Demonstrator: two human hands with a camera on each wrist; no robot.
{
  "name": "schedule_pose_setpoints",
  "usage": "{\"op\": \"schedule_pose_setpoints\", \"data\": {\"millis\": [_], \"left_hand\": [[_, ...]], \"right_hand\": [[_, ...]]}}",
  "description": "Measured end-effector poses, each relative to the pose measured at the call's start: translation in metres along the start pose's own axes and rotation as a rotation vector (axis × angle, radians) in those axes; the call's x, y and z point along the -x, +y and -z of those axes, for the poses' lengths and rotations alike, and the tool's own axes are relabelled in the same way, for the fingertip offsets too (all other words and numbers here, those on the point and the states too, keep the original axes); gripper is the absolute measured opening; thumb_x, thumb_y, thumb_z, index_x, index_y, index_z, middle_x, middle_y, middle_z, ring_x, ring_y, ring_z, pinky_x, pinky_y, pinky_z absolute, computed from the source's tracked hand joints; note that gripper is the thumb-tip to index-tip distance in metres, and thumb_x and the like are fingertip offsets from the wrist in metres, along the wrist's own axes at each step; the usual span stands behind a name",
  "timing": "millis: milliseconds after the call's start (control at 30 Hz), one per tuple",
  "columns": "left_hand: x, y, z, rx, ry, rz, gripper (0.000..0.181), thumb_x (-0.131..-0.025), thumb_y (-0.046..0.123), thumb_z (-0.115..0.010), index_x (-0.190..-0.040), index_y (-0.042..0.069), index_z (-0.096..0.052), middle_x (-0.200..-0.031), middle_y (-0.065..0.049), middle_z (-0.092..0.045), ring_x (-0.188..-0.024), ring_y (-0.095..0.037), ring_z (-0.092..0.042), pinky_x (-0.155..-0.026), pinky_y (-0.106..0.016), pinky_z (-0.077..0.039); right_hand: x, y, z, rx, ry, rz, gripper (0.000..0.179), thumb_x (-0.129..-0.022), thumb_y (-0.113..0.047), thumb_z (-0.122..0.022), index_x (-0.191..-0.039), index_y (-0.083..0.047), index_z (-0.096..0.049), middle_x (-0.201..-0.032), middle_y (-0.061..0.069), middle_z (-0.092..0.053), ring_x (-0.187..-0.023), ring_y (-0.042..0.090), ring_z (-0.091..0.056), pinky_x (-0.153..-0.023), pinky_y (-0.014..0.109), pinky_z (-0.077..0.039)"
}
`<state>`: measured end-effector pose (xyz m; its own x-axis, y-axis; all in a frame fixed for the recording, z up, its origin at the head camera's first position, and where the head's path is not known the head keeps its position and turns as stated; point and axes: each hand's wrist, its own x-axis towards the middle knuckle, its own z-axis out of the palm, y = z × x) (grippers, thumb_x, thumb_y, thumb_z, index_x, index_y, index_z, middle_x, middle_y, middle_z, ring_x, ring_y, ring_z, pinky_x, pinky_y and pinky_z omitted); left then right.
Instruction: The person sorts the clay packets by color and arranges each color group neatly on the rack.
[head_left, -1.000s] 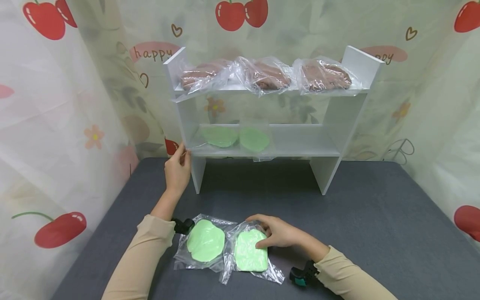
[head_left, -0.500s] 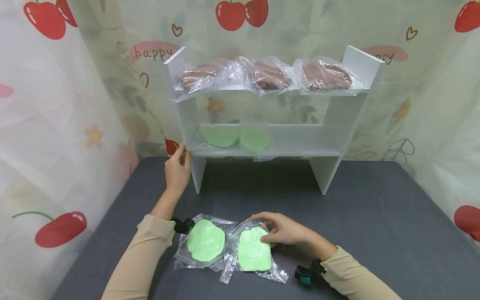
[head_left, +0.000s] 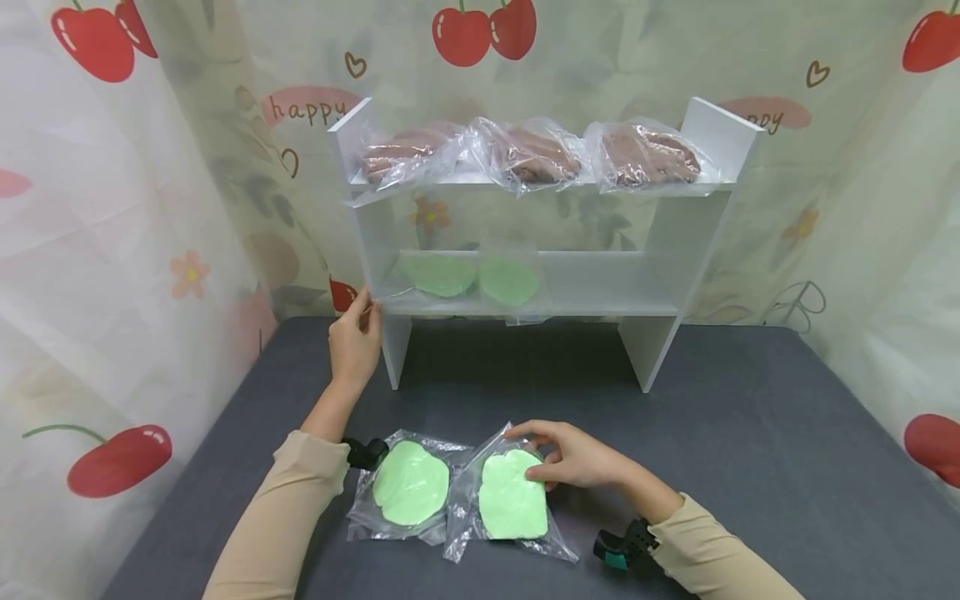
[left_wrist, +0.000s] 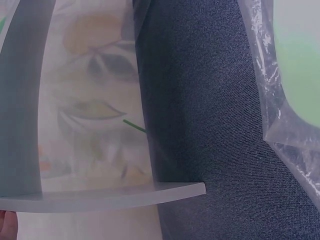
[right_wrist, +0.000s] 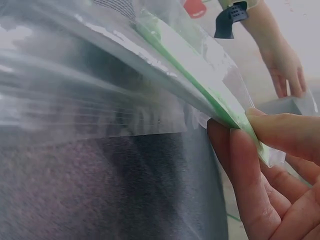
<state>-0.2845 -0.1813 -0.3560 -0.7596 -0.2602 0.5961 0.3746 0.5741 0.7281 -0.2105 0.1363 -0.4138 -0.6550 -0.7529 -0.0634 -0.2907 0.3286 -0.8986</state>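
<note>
My left hand (head_left: 354,342) grips the left side board of a white two-tier shelf (head_left: 607,283) at the height of its lower board. In the left wrist view only a bit of its fingers (left_wrist: 8,225) shows by the board's edge. My right hand (head_left: 581,457) pinches the right edge of a flat light-green slab (head_left: 513,496) in a clear plastic bag, thumb on top and fingers underneath. Seen from the right wrist, this bagged slab (right_wrist: 200,80) is tilted, its held edge raised. To its left lies another bagged green slab (head_left: 411,483), flat on the dark table (head_left: 720,467).
Three bagged brown lumps (head_left: 651,157) fill the upper shelf board. On the lower board, two bagged green slabs (head_left: 510,279) sit toward the left, with bare board (head_left: 600,282) to their right. Printed curtains (head_left: 112,292) enclose the table at the back and sides.
My right hand has shifted slightly right and away from me, drawing the right bagged slab along and raising it a little. My left hand has kept its place on the shelf.
</note>
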Motion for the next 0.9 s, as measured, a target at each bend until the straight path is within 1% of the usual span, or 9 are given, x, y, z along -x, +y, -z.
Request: {"op": "schedule_pose_setpoints", "data": {"millis": [200, 267, 400, 533, 667, 833, 900], "left_hand": [[0.0, 0.0, 0.0, -0.007, 0.005, -0.008, 0.039, -0.094, 0.009, -0.054, -0.133, 0.005, -0.052, -0.122, -0.021, -0.061, -0.102, -0.034, -0.065, -0.082, -0.047, -0.054], [0.0, 0.0, -0.001, -0.008, 0.01, -0.013, 0.039, -0.094, 0.009, -0.054, -0.133, 0.005, -0.052, -0.121, -0.021, -0.061, -0.102, -0.035, -0.066, -0.082, -0.047, -0.054], [0.0, -0.001, -0.002, -0.008, 0.016, -0.02, 0.039, -0.094, 0.008, -0.054, -0.133, 0.006, -0.052, -0.12, -0.021, -0.062, -0.101, -0.035, -0.066, -0.08, -0.047, -0.055], [0.0, -0.001, -0.002, -0.005, 0.017, -0.029, 0.04, -0.094, 0.008, -0.055, -0.133, 0.005, -0.052, -0.121, -0.021, -0.062, -0.101, -0.034, -0.066, -0.08, -0.047, -0.055], [0.0, -0.002, -0.002, -0.018, 0.022, -0.041, 0.039, -0.094, 0.009, -0.054, -0.132, 0.003, -0.053, -0.119, -0.022, -0.062, -0.1, -0.034, -0.066, -0.079, -0.047, -0.055], [0.0, -0.004, -0.002, -0.03, 0.025, -0.041, 0.038, -0.094, 0.009, -0.054, -0.131, 0.001, -0.053, -0.116, -0.023, -0.064, -0.099, -0.035, -0.067, -0.079, -0.046, -0.055], [0.0, -0.004, -0.002, -0.028, 0.024, -0.039, 0.037, -0.094, 0.009, -0.054, -0.131, 0.001, -0.053, -0.115, -0.023, -0.064, -0.098, -0.035, -0.067, -0.079, -0.046, -0.055]], "right_hand": [[0.004, -0.004, 0.005, 0.006, 0.027, 0.023, 0.05, -0.088, -0.009, -0.064, -0.134, -0.003, -0.046, -0.129, 0.023, -0.05, -0.056, 0.013, -0.057, -0.059, 0.035, -0.055], [0.005, -0.006, 0.007, 0.005, 0.039, 0.027, 0.05, -0.088, -0.009, -0.064, -0.134, -0.003, -0.046, -0.126, 0.023, -0.051, -0.054, 0.016, -0.056, -0.058, 0.035, -0.055], [0.008, -0.011, 0.01, 0.009, 0.063, 0.013, 0.05, -0.087, -0.01, -0.065, -0.134, -0.007, -0.047, -0.123, 0.02, -0.053, -0.053, 0.017, -0.054, -0.059, 0.036, -0.055], [0.011, -0.016, 0.015, 0.006, 0.08, 0.009, 0.05, -0.087, -0.011, -0.065, -0.134, -0.01, -0.048, -0.128, 0.017, -0.05, -0.054, 0.017, -0.056, -0.06, 0.038, -0.055], [0.014, -0.021, 0.021, -0.005, 0.102, 0.049, 0.051, -0.087, -0.01, -0.065, -0.134, -0.008, -0.046, -0.13, 0.019, -0.048, -0.057, 0.017, -0.061, -0.061, 0.038, -0.056], [0.019, -0.029, 0.03, 0.0, 0.143, 0.1, 0.052, -0.087, -0.009, -0.065, -0.134, -0.004, -0.045, -0.125, 0.022, -0.051, -0.061, 0.012, -0.064, -0.062, 0.037, -0.056], [0.02, -0.032, 0.033, -0.002, 0.158, 0.111, 0.052, -0.087, -0.008, -0.064, -0.134, -0.003, -0.044, -0.123, 0.024, -0.051, -0.061, 0.01, -0.064, -0.061, 0.035, -0.056]]}}
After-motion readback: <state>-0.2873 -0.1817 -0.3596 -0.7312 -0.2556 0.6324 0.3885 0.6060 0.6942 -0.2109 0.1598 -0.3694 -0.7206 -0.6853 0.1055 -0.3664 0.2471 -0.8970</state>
